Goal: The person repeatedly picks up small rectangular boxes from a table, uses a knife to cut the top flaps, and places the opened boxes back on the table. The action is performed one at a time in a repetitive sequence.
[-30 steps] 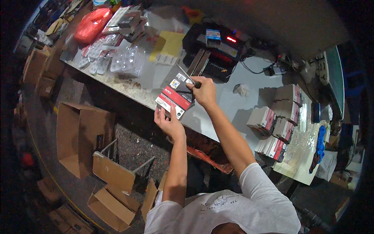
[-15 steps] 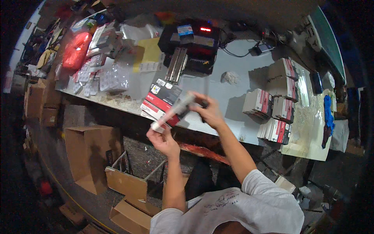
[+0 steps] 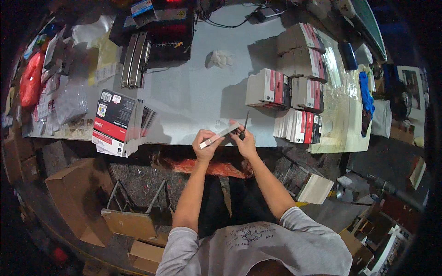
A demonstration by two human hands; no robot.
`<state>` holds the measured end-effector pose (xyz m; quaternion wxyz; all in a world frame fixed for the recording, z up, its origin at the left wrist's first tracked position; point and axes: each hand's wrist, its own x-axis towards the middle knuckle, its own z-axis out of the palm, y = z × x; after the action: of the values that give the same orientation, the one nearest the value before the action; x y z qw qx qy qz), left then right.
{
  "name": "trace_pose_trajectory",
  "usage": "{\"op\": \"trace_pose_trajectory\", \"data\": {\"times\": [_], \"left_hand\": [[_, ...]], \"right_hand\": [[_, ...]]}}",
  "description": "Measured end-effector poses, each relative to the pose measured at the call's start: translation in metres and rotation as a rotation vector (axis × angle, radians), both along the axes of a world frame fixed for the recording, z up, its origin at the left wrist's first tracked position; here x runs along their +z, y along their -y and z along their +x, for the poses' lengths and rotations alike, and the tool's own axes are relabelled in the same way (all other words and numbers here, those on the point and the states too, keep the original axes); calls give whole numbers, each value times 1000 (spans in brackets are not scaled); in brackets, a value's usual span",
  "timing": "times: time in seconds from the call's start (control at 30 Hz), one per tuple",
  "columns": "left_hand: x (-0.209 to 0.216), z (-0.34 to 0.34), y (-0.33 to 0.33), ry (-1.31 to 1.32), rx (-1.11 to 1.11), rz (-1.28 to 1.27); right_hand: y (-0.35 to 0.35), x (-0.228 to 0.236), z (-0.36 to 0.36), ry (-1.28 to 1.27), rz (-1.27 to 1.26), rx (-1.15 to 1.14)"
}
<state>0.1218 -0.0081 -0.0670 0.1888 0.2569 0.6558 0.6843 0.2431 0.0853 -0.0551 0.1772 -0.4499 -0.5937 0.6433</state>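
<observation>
My left hand (image 3: pixel 207 146) is closed round one end of a slim, pale, block-like pack (image 3: pixel 218 136), which is turned edge-on above the table's front edge. The fingertips of my right hand (image 3: pixel 245 143) touch its other end. A dark, slim, pointed tool (image 3: pixel 246 124) also sits in my right hand, its tip sticking up; whether it is scissors or a blade I cannot tell. To the left, a stack of black, red and white packs (image 3: pixel 110 120) leans at the table's front edge. Several stacks of similar packs (image 3: pixel 271 87) stand on the right.
A black machine (image 3: pixel 161 27) with a metal rail (image 3: pixel 136 60) stands at the back left. Crumpled white material (image 3: pixel 220 59) lies mid-table. Plastic bags (image 3: pixel 69 96) and a red bag (image 3: pixel 32 78) are far left. An open carton (image 3: pixel 78 193) stands on the floor.
My view has shifted to the right. Both hands have moved right with the pale pack, away from the stack of packs at the left, and now hold it lower over the table's front edge.
</observation>
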Motion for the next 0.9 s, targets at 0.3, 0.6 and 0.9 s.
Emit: {"op": "trace_pose_trajectory", "data": {"times": [0.3,0.6,0.9], "left_hand": [[12,22,2,507,349,-385],[-13,50,4,621,452,-650],[-17,50,4,597,443,-687]], "right_hand": [[-1,107,45,504,96,-120],[43,122,44,680,498,498],[46,136,27,831,543,607]]}}
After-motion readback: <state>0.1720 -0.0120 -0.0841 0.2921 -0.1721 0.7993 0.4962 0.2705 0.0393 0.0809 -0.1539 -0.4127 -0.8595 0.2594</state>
